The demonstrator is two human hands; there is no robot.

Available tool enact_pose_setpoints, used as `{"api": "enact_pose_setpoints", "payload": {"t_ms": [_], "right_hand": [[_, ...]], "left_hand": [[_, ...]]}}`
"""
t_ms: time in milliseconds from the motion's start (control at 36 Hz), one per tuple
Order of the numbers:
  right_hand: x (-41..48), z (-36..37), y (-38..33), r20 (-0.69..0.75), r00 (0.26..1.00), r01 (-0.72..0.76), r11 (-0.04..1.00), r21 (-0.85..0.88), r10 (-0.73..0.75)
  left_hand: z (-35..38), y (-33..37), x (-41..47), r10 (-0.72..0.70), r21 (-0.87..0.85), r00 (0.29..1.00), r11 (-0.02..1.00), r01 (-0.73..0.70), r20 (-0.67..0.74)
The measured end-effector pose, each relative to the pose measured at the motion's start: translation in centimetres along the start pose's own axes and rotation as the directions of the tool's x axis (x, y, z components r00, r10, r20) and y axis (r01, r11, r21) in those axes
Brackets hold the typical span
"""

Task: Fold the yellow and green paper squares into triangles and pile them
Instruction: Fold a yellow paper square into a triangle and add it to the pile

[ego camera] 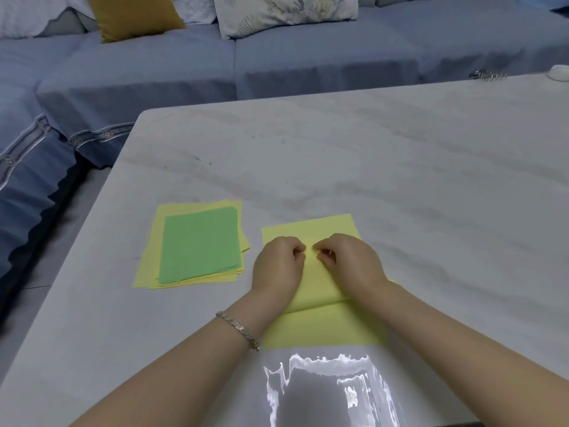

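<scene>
Both forearms reach in; left hand point(278, 266) & right hand point(349, 263) pinch folded edge of yellow paper square point(320, 322) at table centre. Mid-fold, looks like. Next: align corners, crease. Green-topped paper stack point(200, 245) waits left.

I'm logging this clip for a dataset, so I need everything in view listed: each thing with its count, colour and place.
yellow sheet being folded: one, yellow, near table edge, under both hands
paper stack: one; green sheets on top of larger yellow ones; sheet count unclear; left of the folded sheet
table: one, pale marbled grey
sofa: one, blue-grey cover, behind the table
cushions: mustard cushion and pale patterned cushion, on the sofa
metal object: one, silvery, far right table edge, too small to identify
white object: one, far right, cut off
bracelet: one, silvery, left wrist
left hand: pinching the sheet
right hand: pinching the sheet
</scene>
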State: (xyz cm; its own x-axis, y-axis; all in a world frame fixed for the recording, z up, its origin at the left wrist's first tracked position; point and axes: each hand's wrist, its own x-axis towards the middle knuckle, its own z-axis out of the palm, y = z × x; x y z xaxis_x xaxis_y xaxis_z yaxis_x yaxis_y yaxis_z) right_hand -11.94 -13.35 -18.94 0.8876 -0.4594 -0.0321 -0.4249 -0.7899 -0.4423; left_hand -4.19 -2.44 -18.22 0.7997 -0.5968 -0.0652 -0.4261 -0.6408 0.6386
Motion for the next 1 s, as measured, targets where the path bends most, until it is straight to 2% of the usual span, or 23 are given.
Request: {"api": "enact_pose_setpoints", "payload": {"t_ms": [194,306,417,500,667,750,833,917,1000], "right_hand": [[0.2,0.2,0.2,-0.03,0.999,-0.023,0.996,0.085,0.026],[0.4,0.2,0.5,-0.028,0.998,-0.057,0.988,0.145,0.062],[0.6,0.1,0.6,-0.027,0.997,-0.068,0.983,0.172,0.074],[0.5,0.1,0.4,-0.01,0.998,-0.055,0.987,0.148,0.057],[-0.7,0.8,0.0,0.028,0.993,0.112,0.993,-0.037,-0.111],[-2.1,1.3,-0.1,-0.025,0.979,0.198,0.976,-0.086,-0.201],[-4.1,2.1,0.7,-0.148,0.949,0.267,0.959,-0.091,-0.278],[-6.1,2.4,1.1,-0.126,0.931,0.33,0.937,-0.111,-0.343],[-7.8,2.8,1.4,-0.164,0.909,0.364,0.921,-0.136,-0.383]], "left_hand": [[-0.3,-0.5,0.4,0.01,0.005,0.999,1.0,-0.01,0.033],[-0.3,-0.9,0.7,0.069,0.058,0.995,0.996,-0.073,0.066],[-0.5,-1.0,1.0,0.289,0.198,0.944,0.928,-0.317,0.159],[-0.6,-0.9,1.0,0.34,0.322,0.886,0.84,-0.436,0.314],[-0.9,-0.7,0.9,0.351,0.455,0.845,0.725,-0.518,0.403],[-1.0,-0.9,0.7,0.353,0.483,0.829,0.686,-0.544,0.433],[-1.2,-0.9,0.3,0.336,0.492,0.819,0.671,-0.555,0.466],[-1.1,-1.0,-0.2,0.3,0.496,0.817,0.674,-0.547,0.493],[-0.9,-1.3,-0.9,0.271,0.49,0.825,0.697,-0.523,0.495]]}}
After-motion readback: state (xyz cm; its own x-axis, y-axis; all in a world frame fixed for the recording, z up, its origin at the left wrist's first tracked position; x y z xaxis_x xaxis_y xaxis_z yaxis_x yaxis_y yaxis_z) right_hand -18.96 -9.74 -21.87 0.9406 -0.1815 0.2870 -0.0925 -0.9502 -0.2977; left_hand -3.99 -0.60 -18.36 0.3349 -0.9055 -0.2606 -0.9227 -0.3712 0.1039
